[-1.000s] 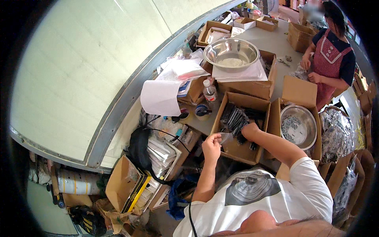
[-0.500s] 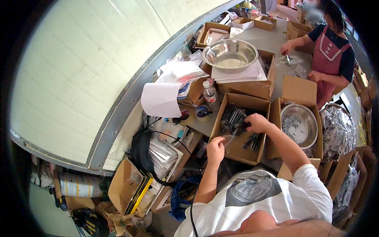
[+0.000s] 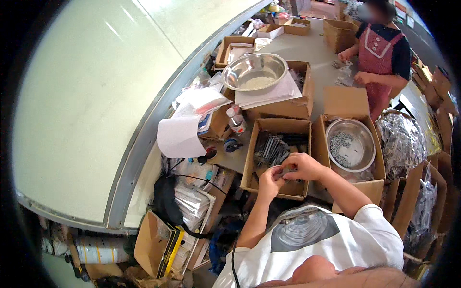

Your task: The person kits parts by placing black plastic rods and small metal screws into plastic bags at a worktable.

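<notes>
My left hand (image 3: 270, 182) and my right hand (image 3: 305, 167) meet above the front of an open cardboard box (image 3: 248, 169). Fingers of the left are pinched together on a clear plastic bag, mostly hidden between the hands. Those of the right are closed at the same spot; whatever they grip is too small and covered to make out. Behind the hands, many slim dark metal rods (image 3: 272, 150) lie in the box, bunched toward its middle and left.
To the right, a cardboard box (image 3: 377, 174) holds a steel bowl (image 3: 369, 144) of small metal parts. Another steel basin (image 3: 257, 72) rests on papers farther back. A bottle (image 3: 236, 121) stands left of the rods' box. Across the table a co-worker (image 3: 382, 53) handles small items.
My right hand has left the rods and come back to my left hand, which has shifted slightly right. The view has turned, and the co-worker's hands have moved closer together.
</notes>
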Tool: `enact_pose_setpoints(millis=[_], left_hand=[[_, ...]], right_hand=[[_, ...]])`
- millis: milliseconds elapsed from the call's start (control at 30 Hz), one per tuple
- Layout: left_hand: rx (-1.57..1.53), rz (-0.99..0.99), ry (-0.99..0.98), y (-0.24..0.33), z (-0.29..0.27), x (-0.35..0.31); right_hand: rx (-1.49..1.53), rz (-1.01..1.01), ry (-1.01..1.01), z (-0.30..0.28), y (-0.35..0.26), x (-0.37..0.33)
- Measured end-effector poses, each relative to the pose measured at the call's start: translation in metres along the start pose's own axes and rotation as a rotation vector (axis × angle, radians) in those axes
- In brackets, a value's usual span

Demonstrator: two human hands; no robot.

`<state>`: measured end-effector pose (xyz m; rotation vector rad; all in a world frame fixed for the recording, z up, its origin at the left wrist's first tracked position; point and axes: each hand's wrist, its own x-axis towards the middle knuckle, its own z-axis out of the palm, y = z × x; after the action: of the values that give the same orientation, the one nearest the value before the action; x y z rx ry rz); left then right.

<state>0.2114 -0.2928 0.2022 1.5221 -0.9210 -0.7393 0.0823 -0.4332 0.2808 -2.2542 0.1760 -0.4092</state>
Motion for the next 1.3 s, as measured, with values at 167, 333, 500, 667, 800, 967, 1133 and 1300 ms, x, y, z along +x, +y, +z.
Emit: enact_pose_setpoints(millis=[167,333,500,667,800,967,1133,1300], left_hand=[[0.082,-0.034,0.024,-0.011,0.005,-0.004],[-0.014,-0.055,0.027,-0.007,0.016,-0.004],[-0.1,-0.079,0.02,-0.018,0.019,-0.002],[-0.14,-0.093,0.044,-0.022,0.015,-0.003],[-0.107,-0.053,0.034,-0.022,0.015,-0.002],[-0.099,-0.067,0.011,-0.035,0.012,0.001],[-0.085,-0.085,0.012,-0.027,0.014,-0.001],[-0.074,-0.07,0.04,-0.024,0.014,-0.003]], right_hand=[[-0.016,0.437,0.401,-0.05,0.065,-0.045],[-0.697,0.936,-0.132,-0.054,0.186,-0.121],[-0.754,0.808,-0.061,-0.038,0.227,-0.129],[-0.262,0.88,0.086,-0.056,0.22,-0.13],[0.982,0.838,0.515,-0.083,0.22,-0.145],[1.508,0.42,0.648,-0.102,0.184,-0.141],[1.665,0.223,0.566,-0.104,0.187,-0.139],[1.665,0.196,0.528,-0.101,0.186,-0.133]])
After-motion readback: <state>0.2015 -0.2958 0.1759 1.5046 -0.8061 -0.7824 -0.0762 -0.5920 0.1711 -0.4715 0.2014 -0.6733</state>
